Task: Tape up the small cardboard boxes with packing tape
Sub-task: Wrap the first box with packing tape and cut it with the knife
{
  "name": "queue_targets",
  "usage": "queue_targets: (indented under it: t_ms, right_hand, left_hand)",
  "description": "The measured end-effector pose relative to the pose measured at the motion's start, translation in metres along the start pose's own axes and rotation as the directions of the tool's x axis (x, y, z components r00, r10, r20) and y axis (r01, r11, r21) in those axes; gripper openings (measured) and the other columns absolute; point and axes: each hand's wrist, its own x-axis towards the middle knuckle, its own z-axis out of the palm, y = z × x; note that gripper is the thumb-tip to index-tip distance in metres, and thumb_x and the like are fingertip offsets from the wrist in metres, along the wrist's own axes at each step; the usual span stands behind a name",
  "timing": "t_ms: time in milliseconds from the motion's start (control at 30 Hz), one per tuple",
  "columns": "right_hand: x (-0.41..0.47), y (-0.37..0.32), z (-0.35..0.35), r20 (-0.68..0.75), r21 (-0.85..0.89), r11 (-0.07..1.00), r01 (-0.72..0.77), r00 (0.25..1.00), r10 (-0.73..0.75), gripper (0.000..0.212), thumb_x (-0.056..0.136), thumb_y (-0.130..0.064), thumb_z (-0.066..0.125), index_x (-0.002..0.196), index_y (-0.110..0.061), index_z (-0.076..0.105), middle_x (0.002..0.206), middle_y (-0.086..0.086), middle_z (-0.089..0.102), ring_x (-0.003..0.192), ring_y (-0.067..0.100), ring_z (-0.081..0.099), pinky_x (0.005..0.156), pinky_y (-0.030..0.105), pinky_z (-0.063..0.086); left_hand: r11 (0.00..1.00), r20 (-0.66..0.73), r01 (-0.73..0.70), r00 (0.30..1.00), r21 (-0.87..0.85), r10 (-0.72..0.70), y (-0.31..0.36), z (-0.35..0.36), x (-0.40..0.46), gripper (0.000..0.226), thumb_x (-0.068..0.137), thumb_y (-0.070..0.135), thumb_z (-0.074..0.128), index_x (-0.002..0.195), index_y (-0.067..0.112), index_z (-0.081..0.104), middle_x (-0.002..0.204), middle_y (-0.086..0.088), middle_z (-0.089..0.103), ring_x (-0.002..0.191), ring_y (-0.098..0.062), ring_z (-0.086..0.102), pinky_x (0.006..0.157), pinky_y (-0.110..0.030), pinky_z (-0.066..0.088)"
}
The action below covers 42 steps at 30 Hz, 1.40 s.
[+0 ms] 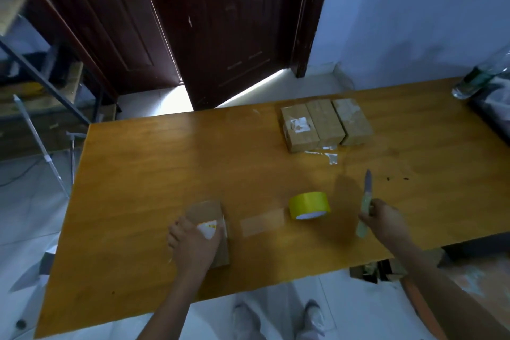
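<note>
A small cardboard box with a white label lies near the front left of the wooden table. My left hand lies over it, its fingers wrapped round the box's left side. A strip of clear tape runs flat on the table from beside the box to a yellow roll of packing tape. My right hand grips a utility knife by its pale handle, blade pointing up and away, right of the roll. Three small cardboard boxes sit side by side at the back.
Torn bits of white tape lie in front of the three boxes. A glass bottle stands at the table's far right corner. A dark door is behind the table and metal shelving is at left.
</note>
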Motion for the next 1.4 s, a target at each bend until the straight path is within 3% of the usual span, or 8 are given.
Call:
queue_targets:
  t_ms: [200, 500, 600, 800, 1000, 1133, 1267, 1400]
  right_hand:
    - [0.017, 0.012, 0.019, -0.018, 0.062, 0.998, -0.028, 0.999, 0.029, 0.046, 0.082, -0.03, 0.076, 0.113, -0.002, 0.059, 0.103, 0.015, 0.069, 0.09, 0.033, 0.062, 0.048, 0.024, 0.029]
    - [0.026, 0.025, 0.037, 0.008, -0.04, 0.999, -0.011, 1.0, 0.012, 0.038, 0.085, -0.032, 0.071, 0.105, -0.002, 0.063, 0.094, 0.015, 0.063, 0.085, 0.033, 0.061, 0.068, 0.037, 0.049]
    - [0.007, 0.003, 0.023, -0.144, 0.146, 0.989, -0.002, 0.989, 0.023, 0.038, 0.089, -0.026, 0.068, 0.114, 0.001, 0.057, 0.115, 0.019, 0.054, 0.083, 0.035, 0.06, 0.069, 0.036, 0.045]
    - [-0.059, -0.103, 0.014, -0.409, 0.246, 0.866, 0.435, 0.857, -0.314, 0.017, 0.092, -0.02, 0.062, 0.108, -0.016, 0.057, 0.099, -0.005, 0.053, 0.071, 0.005, 0.052, 0.061, 0.028, 0.043]
    - [-0.096, -0.187, 0.085, -0.012, 0.218, 0.816, 0.535, 0.838, -0.546, 0.04, 0.093, -0.031, 0.056, 0.129, -0.016, 0.05, 0.125, 0.002, 0.05, 0.106, 0.018, 0.055, 0.088, 0.03, 0.042]
    - [-0.115, -0.206, 0.128, 0.248, 0.241, 0.849, 0.471, 0.816, -0.523, 0.064, 0.098, -0.034, 0.047, 0.151, -0.01, 0.021, 0.156, 0.005, 0.026, 0.141, 0.02, 0.031, 0.113, 0.029, 0.027]
    - [-0.128, -0.211, 0.147, 0.374, 0.354, 0.85, 0.391, 0.773, -0.512, 0.061, 0.1, -0.028, 0.042, 0.151, -0.011, 0.013, 0.151, 0.001, 0.034, 0.135, 0.022, 0.041, 0.104, 0.026, 0.033]
    - [-0.125, -0.203, 0.163, 0.438, 0.24, 0.896, 0.372, 0.782, -0.442, 0.07, 0.101, -0.044, 0.033, 0.155, -0.016, 0.0, 0.152, 0.002, 0.038, 0.13, 0.022, 0.046, 0.104, 0.031, 0.037]
  left_hand:
    - [0.999, -0.013, -0.017, 1.0, 0.03, 0.017, 0.009, 0.013, -0.011, 0.097, 0.078, 0.063, 0.061, 0.143, 0.001, 0.024, 0.136, -0.022, 0.037, 0.117, -0.041, 0.045, 0.09, -0.046, 0.045]
    - [0.986, -0.013, 0.032, 0.999, 0.166, -0.03, 0.02, 0.021, -0.014, 0.112, 0.071, 0.06, 0.066, 0.146, -0.006, 0.019, 0.138, -0.022, 0.04, 0.121, -0.037, 0.044, 0.095, -0.042, 0.042]
    - [0.989, 0.011, 0.04, 0.999, 0.144, -0.042, 0.017, 0.021, -0.013, 0.119, 0.073, 0.065, 0.066, 0.15, -0.003, 0.007, 0.148, -0.019, 0.031, 0.131, -0.035, 0.037, 0.102, -0.042, 0.037]
    - [0.998, 0.061, 0.062, 0.996, 0.029, -0.064, 0.009, 0.013, -0.007, 0.133, 0.061, 0.081, 0.064, 0.151, 0.001, 0.008, 0.147, -0.019, 0.028, 0.132, -0.039, 0.035, 0.105, -0.046, 0.034]
    - [0.978, 0.04, 0.11, 0.994, -0.179, -0.105, -0.002, -0.003, -0.006, 0.091, 0.084, 0.045, 0.068, 0.147, -0.004, 0.023, 0.147, -0.023, 0.029, 0.131, -0.042, 0.036, 0.104, -0.046, 0.035]
    - [0.953, 0.051, 0.062, 0.998, -0.295, -0.049, -0.016, -0.007, -0.01, 0.075, 0.092, 0.026, 0.062, 0.148, -0.005, 0.023, 0.152, -0.02, 0.025, 0.135, -0.038, 0.036, 0.105, -0.045, 0.036]
    - [0.933, 0.121, -0.009, 0.991, -0.359, 0.056, -0.023, 0.0, -0.018, 0.068, 0.093, 0.02, 0.059, 0.15, 0.002, 0.025, 0.15, -0.016, 0.035, 0.135, -0.032, 0.039, 0.109, -0.039, 0.036]
    - [0.923, 0.118, -0.077, 0.984, -0.378, 0.13, -0.028, 0.001, -0.023, 0.061, 0.093, 0.019, 0.061, 0.146, 0.009, 0.032, 0.126, 0.002, 0.053, 0.116, -0.018, 0.054, 0.089, -0.022, 0.044]
